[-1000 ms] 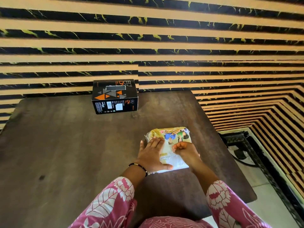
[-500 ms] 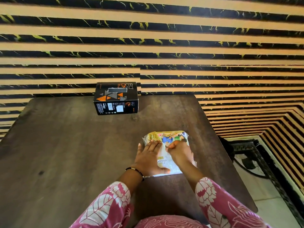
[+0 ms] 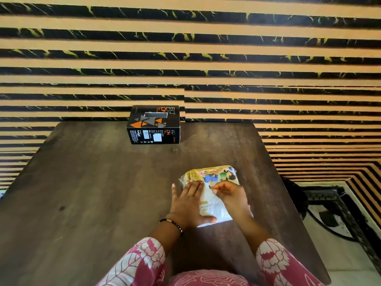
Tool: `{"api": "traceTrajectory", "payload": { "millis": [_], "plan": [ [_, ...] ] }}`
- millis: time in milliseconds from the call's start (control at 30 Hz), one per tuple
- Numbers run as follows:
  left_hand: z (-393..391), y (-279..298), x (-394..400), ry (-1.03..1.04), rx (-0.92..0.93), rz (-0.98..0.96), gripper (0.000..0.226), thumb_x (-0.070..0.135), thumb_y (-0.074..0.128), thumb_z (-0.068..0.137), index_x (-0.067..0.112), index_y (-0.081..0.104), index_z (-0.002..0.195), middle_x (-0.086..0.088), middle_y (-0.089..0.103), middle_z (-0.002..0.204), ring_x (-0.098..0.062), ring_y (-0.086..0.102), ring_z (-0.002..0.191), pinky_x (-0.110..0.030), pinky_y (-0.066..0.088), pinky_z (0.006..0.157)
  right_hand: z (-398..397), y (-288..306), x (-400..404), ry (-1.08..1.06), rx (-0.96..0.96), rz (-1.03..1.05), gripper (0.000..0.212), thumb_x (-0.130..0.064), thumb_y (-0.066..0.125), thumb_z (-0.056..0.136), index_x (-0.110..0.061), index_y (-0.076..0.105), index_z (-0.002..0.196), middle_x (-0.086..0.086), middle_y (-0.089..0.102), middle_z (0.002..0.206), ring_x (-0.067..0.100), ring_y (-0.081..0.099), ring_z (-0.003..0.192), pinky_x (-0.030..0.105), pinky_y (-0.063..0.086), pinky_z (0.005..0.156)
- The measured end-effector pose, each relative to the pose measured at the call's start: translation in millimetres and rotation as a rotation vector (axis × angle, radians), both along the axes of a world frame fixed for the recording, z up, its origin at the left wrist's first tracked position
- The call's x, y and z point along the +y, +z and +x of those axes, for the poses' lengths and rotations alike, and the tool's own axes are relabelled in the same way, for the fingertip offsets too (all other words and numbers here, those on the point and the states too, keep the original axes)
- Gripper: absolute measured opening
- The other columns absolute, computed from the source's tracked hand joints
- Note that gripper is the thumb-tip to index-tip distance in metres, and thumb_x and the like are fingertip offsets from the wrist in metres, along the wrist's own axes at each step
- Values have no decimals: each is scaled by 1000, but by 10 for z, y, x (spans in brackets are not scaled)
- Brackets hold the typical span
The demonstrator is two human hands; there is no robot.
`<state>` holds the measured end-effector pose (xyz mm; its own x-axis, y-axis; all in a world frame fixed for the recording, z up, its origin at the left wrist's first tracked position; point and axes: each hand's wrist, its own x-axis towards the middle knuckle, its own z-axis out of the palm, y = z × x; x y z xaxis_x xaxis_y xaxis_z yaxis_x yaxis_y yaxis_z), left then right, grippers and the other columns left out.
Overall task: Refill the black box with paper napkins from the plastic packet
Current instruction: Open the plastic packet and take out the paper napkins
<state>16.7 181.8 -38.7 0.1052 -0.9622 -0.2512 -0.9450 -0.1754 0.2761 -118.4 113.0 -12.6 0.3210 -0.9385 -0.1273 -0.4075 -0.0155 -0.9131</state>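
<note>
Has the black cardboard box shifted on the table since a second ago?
No. The black cardboard box sits at the far edge of the dark wooden table, as before; only the camera moved.

The black box point(image 3: 154, 124) in front of me carries "ON" in orange on its top and near side, beside a barcode and a white label; its small print is unreadable. The packet's point(image 3: 210, 195) lettering is blurred.

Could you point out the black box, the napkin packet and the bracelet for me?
black box point(image 3: 154, 117), head view, on its top face.
napkin packet point(image 3: 214, 175), head view, on the printed far end.
bracelet point(image 3: 172, 223), head view, on the left wrist.
</note>
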Motion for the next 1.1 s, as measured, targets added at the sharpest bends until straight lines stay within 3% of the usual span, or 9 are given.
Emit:
{"api": "traceTrajectory", "payload": {
  "millis": [100, 267, 367, 467, 533, 667, 800, 933, 1100],
  "plan": [
    [-2, -9, -72, 48, -14, -11, 112, 80, 46, 67, 21, -4, 147, 5, -3, 158, -16, -6, 145, -64, -13, 106, -181, 62, 10, 49, -109, 16, 15, 1, 70, 74, -14, 70, 72, 6, 72, 82, 23, 68, 87, 36, 53, 85],
    [68, 59, -288, 43, 82, 58, 115, 75, 55, 66, 18, -2, 147, 2, -5, 158, -19, -9, 144, -58, -6, 112, -430, 168, 98, 84, -183, 40, 24, -6, 72, 75, -14, 69, 98, -2, 72, 87, 3, 67, 84, 8, 48, 79],
    [210, 260, -353, 25, 365, 184, 101, 69, 61, 68, 26, 15, 146, 5, -1, 157, -18, -1, 145, -42, 5, 117, -605, 152, 156, 139, -130, 50, 25, -9, 71, 77, -18, 68, 100, -3, 75, 85, 6, 69, 87, 10, 49, 79],
    [323, 394, -361, 160, 732, 156, 82, 72, 58, 67, 31, 41, 137, 8, 29, 151, -16, 28, 138, -30, 22, 113, -702, 127, 242, 208, -121, 38, 14, -6, 73, 75, -17, 72, 84, -8, 74, 79, 7, 69, 82, 13, 50, 74],
    [259, 369, -365, 187, 645, 73, 82, 79, 51, 63, 36, 46, 132, 9, 36, 148, -16, 32, 136, -40, 24, 114, -757, 88, 275, 229, -79, 10, 15, -8, 75, 73, -22, 72, 72, -9, 73, 77, 1, 66, 84, 12, 47, 77],
    [5, 130, -339, 32, 213, 78, 73, 69, 38, 82, 34, 22, 144, 6, 6, 158, -17, 1, 145, -57, -12, 111, -894, -74, 326, 340, 157, -325, 8, -30, 71, 71, -36, 67, 69, -23, 71, 81, -1, 56, 109, 29, 30, 102],
    [-36, -4, -338, -22, 35, 29, 82, 72, 32, 82, 31, 5, 147, 3, -4, 159, -18, -8, 145, -62, -11, 108, -1073, -208, 449, 523, 447, -732, 5, -36, 60, 73, -34, 65, 73, -22, 71, 82, 3, 49, 116, 34, 24, 103],
    [-44, -44, -329, -17, -14, 22, 84, 74, 33, 80, 34, 0, 146, 4, -5, 158, -18, -10, 145, -62, -12, 108, -1168, -300, 559, 627, 668, -682, 20, -39, 51, 77, -40, 57, 95, -11, 70, 108, 11, 59, 111, 50, 41, 98],
    [-67, -82, -309, 16, -8, 2, 84, 74, 34, 80, 36, -1, 146, 5, -5, 158, -17, -11, 144, -61, -13, 108, -1330, -359, 646, 729, 760, -658, 38, -32, 72, 66, -38, 58, 100, -4, 67, 117, 13, 63, 108, 46, 45, 93]
  ]
}}
